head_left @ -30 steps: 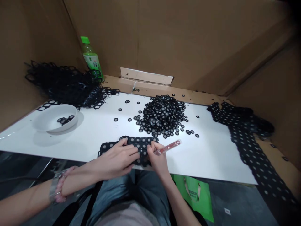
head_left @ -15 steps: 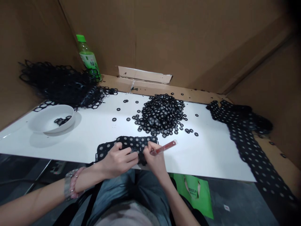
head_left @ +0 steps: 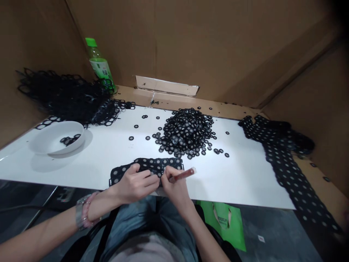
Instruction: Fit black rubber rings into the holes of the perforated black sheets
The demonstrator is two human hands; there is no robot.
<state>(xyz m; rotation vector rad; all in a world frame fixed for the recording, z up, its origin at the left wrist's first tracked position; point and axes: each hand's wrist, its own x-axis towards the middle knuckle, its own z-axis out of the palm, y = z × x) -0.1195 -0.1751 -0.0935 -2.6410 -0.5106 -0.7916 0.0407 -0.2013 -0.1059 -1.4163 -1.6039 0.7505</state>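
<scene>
A black sheet with rows of pale round spots (head_left: 158, 161) lies at the white board's front edge, beneath both hands. My left hand (head_left: 139, 183) rests on it with curled fingers, holding it by its near side; the fingertips are partly hidden. In my right hand (head_left: 176, 189) is a slim red stick-like tool (head_left: 184, 175) with a pale end, gripped like a pen and tilted up to the right. Its working tip is hidden by the fingers, over the sheet. Beyond the sheet lies a heap of small black rings with pale centres (head_left: 188, 131).
A white bowl (head_left: 40, 140) with a few black discs stands left. Behind it are a tangle of black web scraps (head_left: 68, 98) and a green bottle (head_left: 100, 67). A long spotted black strip (head_left: 289, 174) hangs over the right edge. Cardboard walls (head_left: 218, 47) enclose the board.
My right hand has moved slightly left and toward my left hand, and the red tool now leans lower. My left hand stays on the sheet. The view has shifted slightly.
</scene>
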